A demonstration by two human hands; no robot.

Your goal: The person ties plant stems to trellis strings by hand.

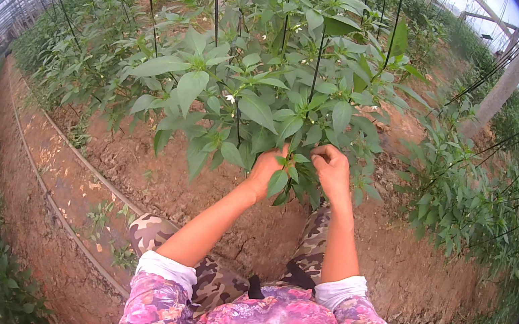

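Pepper plants (pixel 253 105) with broad green leaves and small white flowers stand right before me. My left hand (pixel 269 166) reaches into the low foliage of the nearest plant, beside its stem. Leaves cover most of its fingers, so its grip is hidden. On the other side of the same low shoot (pixel 293 170), my right hand (pixel 332 171) has its fingers curled, thumb close to the forefinger. Whether something small is pinched there cannot be made out. A white flower (pixel 230 98) shows above and left of my hands.
Black support strings (pixel 321 44) run up from the plants. Bare soil (pixel 259 228) lies between my camouflage-clad knees. A thin pipe or hose (pixel 86 165) runs along the ground at left. More plants (pixel 463 194) and a leaning post (pixel 500 88) stand at right, under a greenhouse frame.
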